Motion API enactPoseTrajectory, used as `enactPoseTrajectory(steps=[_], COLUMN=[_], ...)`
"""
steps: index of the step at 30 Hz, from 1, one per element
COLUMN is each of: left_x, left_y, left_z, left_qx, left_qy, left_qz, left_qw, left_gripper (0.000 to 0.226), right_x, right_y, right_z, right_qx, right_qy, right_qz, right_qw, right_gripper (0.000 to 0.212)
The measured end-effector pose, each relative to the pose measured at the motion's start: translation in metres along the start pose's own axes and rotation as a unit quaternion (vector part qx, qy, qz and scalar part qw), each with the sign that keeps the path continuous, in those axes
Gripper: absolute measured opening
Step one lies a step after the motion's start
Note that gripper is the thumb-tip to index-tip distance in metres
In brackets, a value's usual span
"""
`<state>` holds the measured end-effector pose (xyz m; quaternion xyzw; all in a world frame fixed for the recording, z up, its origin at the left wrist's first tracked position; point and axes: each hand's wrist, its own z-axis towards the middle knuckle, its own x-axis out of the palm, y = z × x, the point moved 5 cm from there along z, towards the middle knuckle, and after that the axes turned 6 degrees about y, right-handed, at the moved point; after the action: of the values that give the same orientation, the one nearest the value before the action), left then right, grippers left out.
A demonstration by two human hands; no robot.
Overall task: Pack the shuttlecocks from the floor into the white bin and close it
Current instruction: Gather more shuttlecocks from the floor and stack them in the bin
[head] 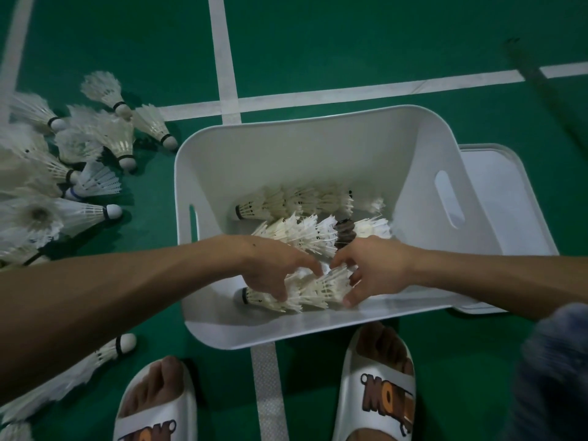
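Left forearm: closest to the lens, reaching in from 8 o'clock toward centre.
Left hand: inside the white bin, fingers curled down over the cork-side half of the nested shuttlecock row, gripping it.
Right hand: reaching in from 4 o'clock, fingers and thumb curled round the feather end of the same row.
Nested shuttlecock row: lies flat along the bin's 6 o'clock wall, black-banded cork toward 9 o'clock.
Stored rows: two nested rows lying on the bin's bottom, at 12 o'clock of the hands; the nearer one includes a dark shuttlecock.
White bin: open, centre frame, on the green floor; slot handles in its 3 and 9 o'clock walls.
Lid: flat on the floor at 3 o'clock, partly hidden behind the bin.
Loose shuttlecocks: heap on the floor at 9 o'clock, apart from the bin; others at 7 o'clock, partly under the forearm.
Slippers: white printed pair, worn, at 6 o'clock, just beside the bin.
Court lines: white, crossing at 12 o'clock.
Dark rod: blurred, at 2 o'clock; kind cannot be told.
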<state>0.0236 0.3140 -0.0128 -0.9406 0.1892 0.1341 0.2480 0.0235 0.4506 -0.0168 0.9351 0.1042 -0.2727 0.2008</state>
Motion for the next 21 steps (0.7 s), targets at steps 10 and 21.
enactPoseTrajectory(steps=[10, 21], left_x=[0.002, 0.001], left_y=[0.002, 0.007], left_z=[-0.002, -0.002], left_qx=[-0.010, -0.011], left_qy=[-0.002, -0.006], left_qz=[0.027, 0.017], left_qw=[1.000, 1.000], left_gripper=[0.075, 0.076], right_x=[0.016, 0.024], right_y=[0.018, 0.016], right_z=[0.019, 0.019], right_qx=[0.019, 0.048], right_qy=[0.021, 0.015], right_qz=[0.033, 0.263], right_qw=[0.999, 0.964], right_gripper=[0.057, 0.045])
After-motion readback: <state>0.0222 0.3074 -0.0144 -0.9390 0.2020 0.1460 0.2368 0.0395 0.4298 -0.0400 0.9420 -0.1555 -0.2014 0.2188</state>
